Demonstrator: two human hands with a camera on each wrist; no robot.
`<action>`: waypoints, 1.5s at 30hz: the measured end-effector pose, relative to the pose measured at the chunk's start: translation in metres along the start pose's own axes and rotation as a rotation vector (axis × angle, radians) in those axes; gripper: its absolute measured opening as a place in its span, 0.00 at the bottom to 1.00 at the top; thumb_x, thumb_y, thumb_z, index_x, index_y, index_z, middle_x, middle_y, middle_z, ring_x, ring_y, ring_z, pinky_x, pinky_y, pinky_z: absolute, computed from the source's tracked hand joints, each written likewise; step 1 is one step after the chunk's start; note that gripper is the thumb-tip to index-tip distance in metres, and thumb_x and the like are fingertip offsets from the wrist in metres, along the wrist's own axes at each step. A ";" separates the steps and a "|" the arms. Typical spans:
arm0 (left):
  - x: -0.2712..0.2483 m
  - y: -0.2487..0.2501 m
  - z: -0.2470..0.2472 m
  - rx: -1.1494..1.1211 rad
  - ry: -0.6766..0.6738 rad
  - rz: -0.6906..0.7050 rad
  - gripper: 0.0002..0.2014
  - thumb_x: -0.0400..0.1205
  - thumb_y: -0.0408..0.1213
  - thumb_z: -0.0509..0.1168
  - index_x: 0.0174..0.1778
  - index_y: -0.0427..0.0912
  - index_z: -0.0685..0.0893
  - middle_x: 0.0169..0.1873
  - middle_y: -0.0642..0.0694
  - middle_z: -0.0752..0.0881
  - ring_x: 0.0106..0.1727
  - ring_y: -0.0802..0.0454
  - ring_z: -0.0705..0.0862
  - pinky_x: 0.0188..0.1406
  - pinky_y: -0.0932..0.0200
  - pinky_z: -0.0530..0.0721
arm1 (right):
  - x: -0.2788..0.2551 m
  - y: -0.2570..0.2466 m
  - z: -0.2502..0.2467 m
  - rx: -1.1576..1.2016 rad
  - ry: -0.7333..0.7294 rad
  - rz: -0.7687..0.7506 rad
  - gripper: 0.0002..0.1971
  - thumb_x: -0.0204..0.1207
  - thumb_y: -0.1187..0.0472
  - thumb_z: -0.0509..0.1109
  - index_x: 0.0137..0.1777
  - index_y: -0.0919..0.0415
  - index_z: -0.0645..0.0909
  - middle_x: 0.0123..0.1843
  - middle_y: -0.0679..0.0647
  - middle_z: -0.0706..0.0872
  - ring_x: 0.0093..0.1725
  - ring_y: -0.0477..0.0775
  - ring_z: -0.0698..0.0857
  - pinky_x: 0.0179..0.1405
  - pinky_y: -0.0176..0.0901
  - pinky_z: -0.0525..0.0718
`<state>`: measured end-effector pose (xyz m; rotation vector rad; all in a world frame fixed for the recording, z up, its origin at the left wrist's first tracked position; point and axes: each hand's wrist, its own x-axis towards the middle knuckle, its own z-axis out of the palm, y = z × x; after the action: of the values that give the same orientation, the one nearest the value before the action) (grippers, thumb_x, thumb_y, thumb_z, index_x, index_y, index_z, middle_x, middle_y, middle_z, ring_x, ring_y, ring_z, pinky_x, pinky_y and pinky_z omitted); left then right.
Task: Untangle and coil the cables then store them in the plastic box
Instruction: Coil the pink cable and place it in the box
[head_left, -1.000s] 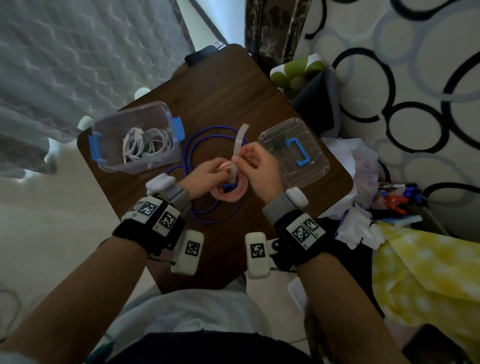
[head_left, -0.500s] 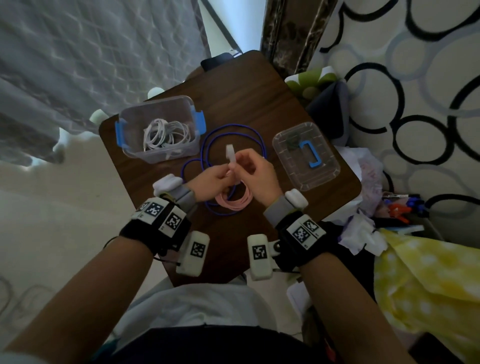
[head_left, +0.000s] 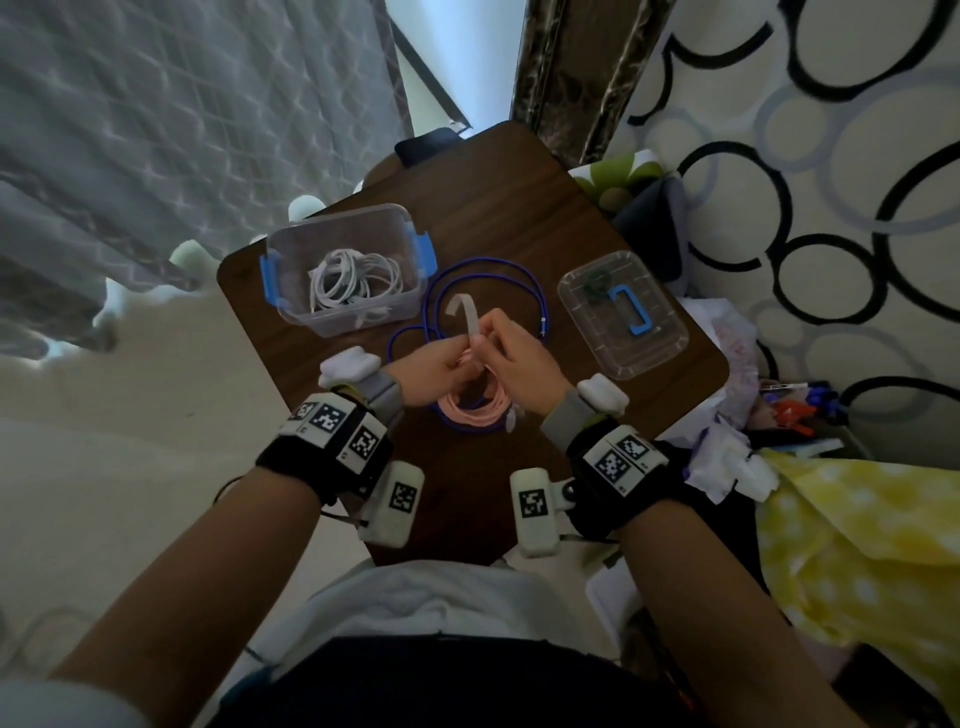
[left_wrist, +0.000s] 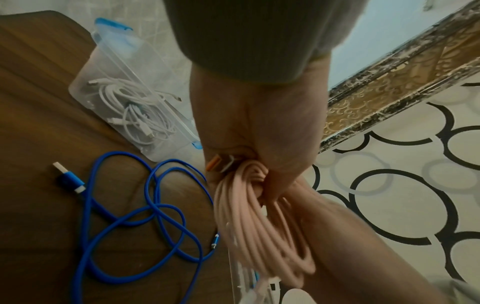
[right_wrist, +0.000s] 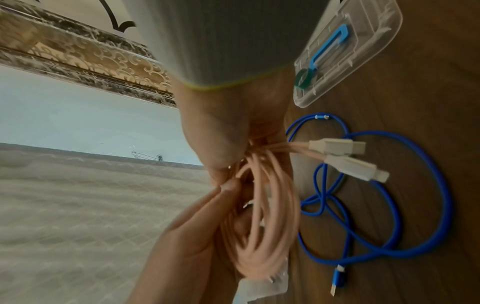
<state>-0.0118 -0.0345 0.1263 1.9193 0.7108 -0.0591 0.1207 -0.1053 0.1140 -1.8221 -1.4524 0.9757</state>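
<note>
A coiled pink cable (head_left: 470, 410) hangs just above the brown table (head_left: 519, 218), with both hands at its top. My left hand (head_left: 460, 361) grips the coil's bunched loops (left_wrist: 259, 216). My right hand (head_left: 493, 340) pinches a white strap (head_left: 464, 312) against the coil; the strap's free end curls up and to the left. In the right wrist view the pink cable (right_wrist: 267, 216) shows two white connectors (right_wrist: 342, 156) sticking out sideways. A loose blue cable (head_left: 488, 270) lies looped on the table under the hands. The clear plastic box (head_left: 291, 249) with blue clips holds white cables (head_left: 353, 278).
The box's clear lid (head_left: 623, 312) with a blue handle lies on the table at the right. A grey mattress (head_left: 156, 130) is on the left. Crumpled paper (head_left: 727, 457), yellow cloth (head_left: 857, 545) and small items crowd the right side past the table edge.
The strap stood tall and straight a second ago; now its free end bends over to the left above the coil. Both hands stay together at the pink coil.
</note>
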 end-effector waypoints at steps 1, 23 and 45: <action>0.002 0.000 0.002 0.016 0.033 -0.005 0.13 0.85 0.37 0.55 0.63 0.36 0.74 0.41 0.44 0.80 0.32 0.60 0.76 0.34 0.63 0.75 | 0.000 0.000 0.001 -0.002 0.018 0.015 0.06 0.83 0.54 0.57 0.49 0.55 0.70 0.44 0.59 0.77 0.34 0.57 0.81 0.34 0.50 0.80; 0.014 0.011 0.011 0.501 0.385 0.075 0.14 0.82 0.43 0.60 0.54 0.38 0.85 0.45 0.35 0.88 0.48 0.39 0.84 0.43 0.54 0.71 | -0.003 0.003 0.001 -0.012 0.309 0.132 0.11 0.83 0.56 0.60 0.45 0.64 0.75 0.39 0.57 0.79 0.42 0.58 0.79 0.44 0.58 0.76; 0.004 0.008 0.011 -0.517 0.237 -0.199 0.15 0.78 0.30 0.67 0.60 0.32 0.80 0.50 0.42 0.86 0.50 0.53 0.85 0.54 0.60 0.83 | -0.016 0.019 0.001 0.243 0.307 -0.079 0.03 0.77 0.65 0.68 0.44 0.62 0.77 0.40 0.57 0.81 0.40 0.52 0.82 0.42 0.40 0.82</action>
<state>-0.0012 -0.0441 0.1263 1.3692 0.9687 0.2129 0.1278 -0.1254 0.1003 -1.6410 -1.1563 0.7581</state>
